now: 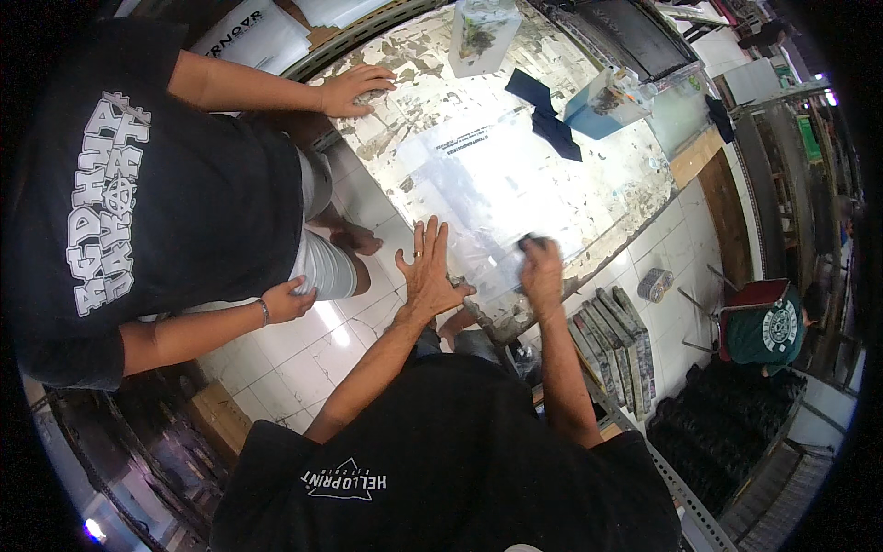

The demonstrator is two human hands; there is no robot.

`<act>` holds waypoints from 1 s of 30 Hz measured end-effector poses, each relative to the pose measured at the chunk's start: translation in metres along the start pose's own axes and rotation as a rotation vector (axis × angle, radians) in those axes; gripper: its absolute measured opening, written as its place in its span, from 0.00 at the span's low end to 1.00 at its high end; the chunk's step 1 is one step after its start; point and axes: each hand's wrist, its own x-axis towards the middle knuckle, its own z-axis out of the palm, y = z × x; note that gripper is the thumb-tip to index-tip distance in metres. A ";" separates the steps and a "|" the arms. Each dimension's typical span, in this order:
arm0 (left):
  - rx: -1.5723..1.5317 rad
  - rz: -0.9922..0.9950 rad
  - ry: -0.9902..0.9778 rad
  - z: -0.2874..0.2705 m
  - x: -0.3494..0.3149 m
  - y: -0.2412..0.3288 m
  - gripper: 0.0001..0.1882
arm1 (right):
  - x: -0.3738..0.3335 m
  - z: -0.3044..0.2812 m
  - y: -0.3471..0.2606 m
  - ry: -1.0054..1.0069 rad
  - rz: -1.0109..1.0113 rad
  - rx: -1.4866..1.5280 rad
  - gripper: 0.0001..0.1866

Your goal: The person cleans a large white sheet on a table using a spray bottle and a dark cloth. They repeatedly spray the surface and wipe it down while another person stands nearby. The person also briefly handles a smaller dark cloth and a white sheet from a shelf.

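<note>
My left hand (428, 276) has its fingers spread at the near left edge of the worktable (589, 198), with a ring on one finger. It holds nothing. My right hand (543, 274) is closed on a small black object (530, 242), partly covered by the fingers and slightly blurred, so its kind is unclear. Beneath the object lies a translucent sheet (440, 170) with small dark print, stretching over the middle of the table, bright with glare. Two dark cloth pieces (556, 134) rest beyond it on the table.
A co-worker in black stands at the left, one hand (359, 89) on the tabletop. Clear containers, one upright (482, 39) and one with blue contents (602, 106), stand on the far side. Stacked frames (612, 345) lean right of the table, near a red chair (756, 294).
</note>
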 end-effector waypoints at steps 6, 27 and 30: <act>0.010 -0.003 0.054 0.004 0.001 0.002 0.70 | -0.032 0.031 -0.038 -0.226 -0.217 0.160 0.17; -0.025 0.002 0.017 0.002 0.000 0.003 0.72 | 0.007 0.021 0.015 0.048 0.001 -0.074 0.17; -0.031 0.006 0.023 0.002 0.000 0.000 0.71 | -0.011 0.045 -0.023 -0.141 -0.188 0.134 0.18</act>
